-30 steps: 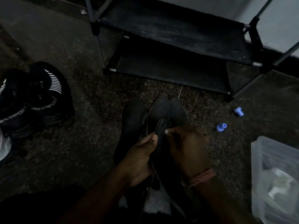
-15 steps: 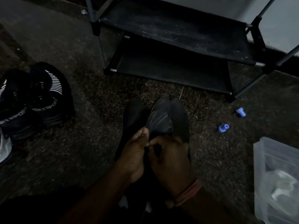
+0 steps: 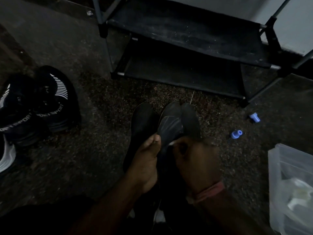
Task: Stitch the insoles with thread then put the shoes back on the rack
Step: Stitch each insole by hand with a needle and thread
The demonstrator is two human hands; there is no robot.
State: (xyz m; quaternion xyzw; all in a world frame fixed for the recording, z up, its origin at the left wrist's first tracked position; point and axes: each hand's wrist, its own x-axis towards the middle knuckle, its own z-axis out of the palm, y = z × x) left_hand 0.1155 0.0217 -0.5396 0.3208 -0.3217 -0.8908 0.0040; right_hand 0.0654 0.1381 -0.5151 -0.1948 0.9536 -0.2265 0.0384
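Both forearms reach up from the bottom edge and meet just below the middle of the frame. The left hand curls round the near edge of a grey insole, thumb lying on top; the right hand, a reddish band at its wrist, pinches the same insole with bent fingers right beside the left thumb — whether a needle sits in that pinch cannot be told in the dim light. Three insoles fan upward from the hands: a black one on the left, the grey one in the middle, another black one on the right. Two black shoes with white stripes stand at the left edge, touching. The shoe rack — two dark shelves — fills the upper centre. Two small blue caps lie on the speckled floor at centre right, and one clear plastic box sits at lower right.
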